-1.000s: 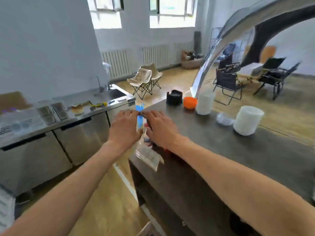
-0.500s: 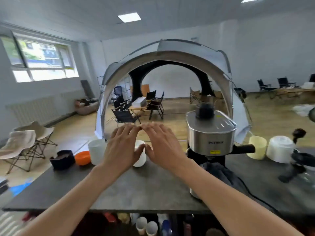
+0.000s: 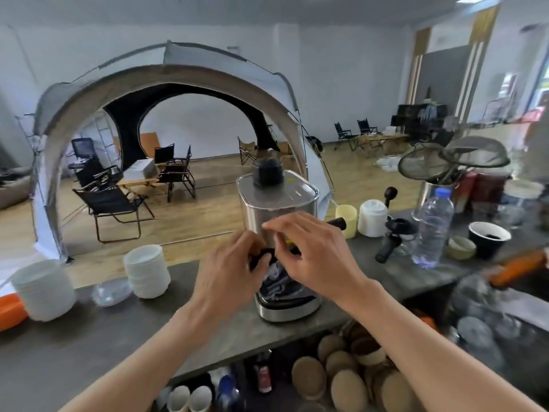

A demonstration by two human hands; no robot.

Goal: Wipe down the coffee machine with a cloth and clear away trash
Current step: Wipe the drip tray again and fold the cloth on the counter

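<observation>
L hand [image 3: 228, 270] curled, fingertips on dark part at machine front; can't tell if gripping. Cloth [image 3: 277, 282] bunched on coffee machine [image 3: 279, 209] tray, mid surface. R hand [image 3: 309, 248] loosely open beside. Step: reach cloth. Next: pull it free w/o snagging.

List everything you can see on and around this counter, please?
coffee machine: one, silver with black cap, counter centre
cloth: one, dark grey, bunched on the machine's tray
lid stacks: two, white, counter left
water bottle: one, clear with blue cap, counter right
paper cup: one, black, right of bottle
mesh strainers: two, dark, in a pot far right
tent: one, grey and white, behind counter
left hand: at the machine's front
right hand: at the machine's front
</observation>
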